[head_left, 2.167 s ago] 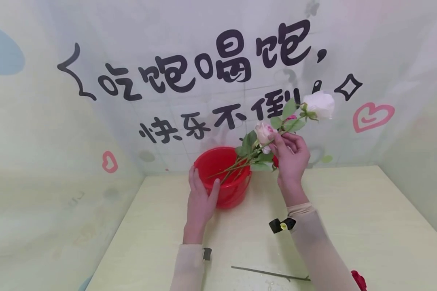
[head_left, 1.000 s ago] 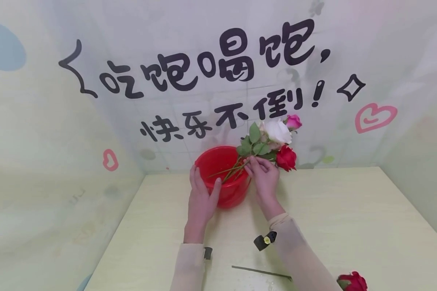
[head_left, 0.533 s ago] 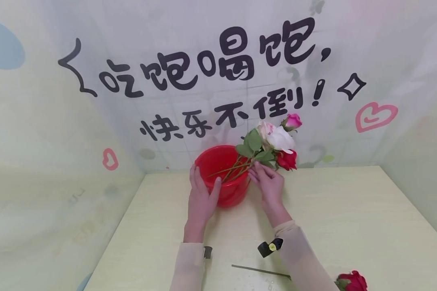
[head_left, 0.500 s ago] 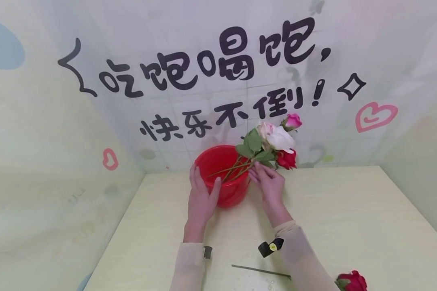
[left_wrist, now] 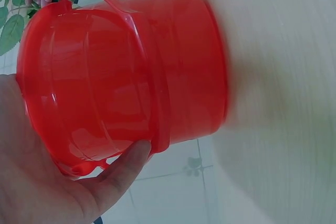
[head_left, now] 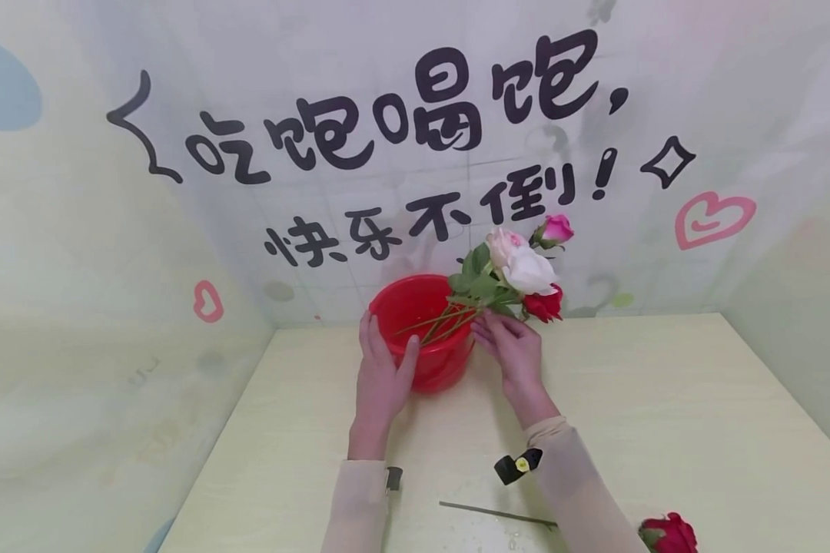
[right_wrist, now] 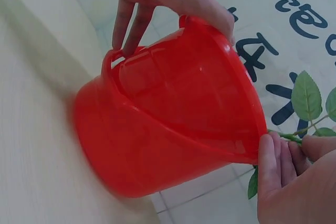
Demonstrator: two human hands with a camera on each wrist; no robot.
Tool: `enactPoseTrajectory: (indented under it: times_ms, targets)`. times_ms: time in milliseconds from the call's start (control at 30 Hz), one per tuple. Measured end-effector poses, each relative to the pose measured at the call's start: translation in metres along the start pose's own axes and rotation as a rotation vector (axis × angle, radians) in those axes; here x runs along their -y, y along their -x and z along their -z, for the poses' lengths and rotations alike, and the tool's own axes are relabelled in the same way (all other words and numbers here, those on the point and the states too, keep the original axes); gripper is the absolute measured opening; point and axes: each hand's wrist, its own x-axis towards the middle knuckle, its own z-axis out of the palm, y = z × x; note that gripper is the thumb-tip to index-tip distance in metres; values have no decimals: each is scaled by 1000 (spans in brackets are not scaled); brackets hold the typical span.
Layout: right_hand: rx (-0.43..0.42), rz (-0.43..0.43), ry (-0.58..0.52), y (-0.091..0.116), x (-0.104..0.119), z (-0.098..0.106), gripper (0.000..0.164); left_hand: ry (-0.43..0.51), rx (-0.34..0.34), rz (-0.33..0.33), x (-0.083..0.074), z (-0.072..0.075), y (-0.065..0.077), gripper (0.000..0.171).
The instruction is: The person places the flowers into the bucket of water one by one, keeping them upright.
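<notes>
A red plastic bucket [head_left: 437, 372] stands upright at the back of the table. My left hand [head_left: 382, 384] holds its near left side, with the thumb [left_wrist: 131, 163] pressed on the wall. Several roses lean out over the right rim, their stems inside: a white rose [head_left: 529, 270], a pale pink rose [head_left: 502, 244], a red rose [head_left: 548, 302] and a magenta rose [head_left: 557, 227]. My right hand [head_left: 515, 353] pinches a green stem [right_wrist: 291, 137] right at that rim. Which bloom this stem bears is hidden by leaves and fingers.
Near the front edge lies a thin bare-looking stem [head_left: 491, 512], partly behind the right sleeve. Its line leads toward a loose red rose [head_left: 672, 531] at the lower right. Behind the bucket hangs a printed wall sheet [head_left: 387, 46], close to the blooms.
My right hand has come down and left from high among the blooms to the bucket rim. The white rose has dropped in beside the others. The left hand has stayed on the bucket.
</notes>
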Motion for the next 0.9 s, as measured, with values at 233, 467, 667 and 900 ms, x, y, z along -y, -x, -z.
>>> enactPoseTrajectory:
  times_ms: [233,467,667,900]
  targets:
    - [41,-12,19,-3,-7,6,24,-2,-3,-6,2,0,1,96]
    - [91,-37,57,2,-10,13,26,-5,-5,-12,0,1,1,98]
    - [148,-104,137,13,-14,29,31,-1,2,-14,0,0,1,98]
    - [191,-155,255,23,-1,50,38,-1,-1,-5,-1,1,1,96]
